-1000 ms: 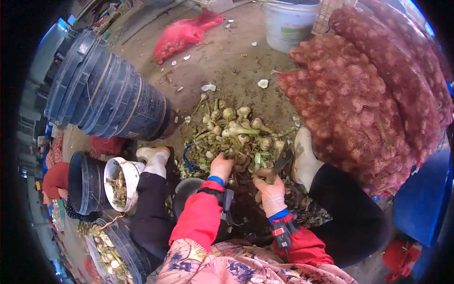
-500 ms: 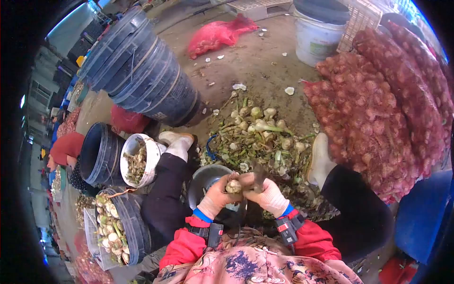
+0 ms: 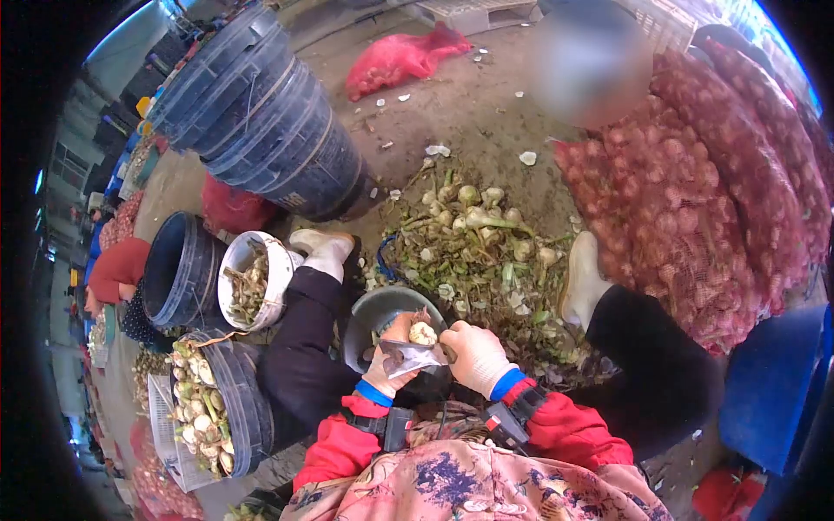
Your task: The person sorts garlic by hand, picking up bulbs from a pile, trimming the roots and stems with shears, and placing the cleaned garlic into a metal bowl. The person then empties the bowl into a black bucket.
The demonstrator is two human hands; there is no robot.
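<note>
A garlic bulb point(image 3: 423, 333), its pale side facing up, is held in my left hand point(image 3: 388, 369) over a grey metal basin point(image 3: 363, 314). My right hand point(image 3: 478, 356) is closed round a knife, whose broad metal blade point(image 3: 404, 357) lies across my left hand just below the bulb. Both hands wear light gloves, with blue bands at the wrists. Beyond them on the ground spreads a pile of garlic bulbs, stems and trimmings point(image 3: 473, 252).
Net sacks of bulbs point(image 3: 686, 208) stand at right by a blue container point(image 3: 773, 386). At left are stacked dark buckets point(image 3: 269, 130), a white bucket of trimmings point(image 3: 282, 300) and a dark bucket of bulbs point(image 3: 239, 408). A person in red point(image 3: 122, 269) is farther left.
The knife blade, blurred before, now lies flat below the bulb. My right hand has moved slightly left and the bulb shows a pale face. The view has shifted a little.
</note>
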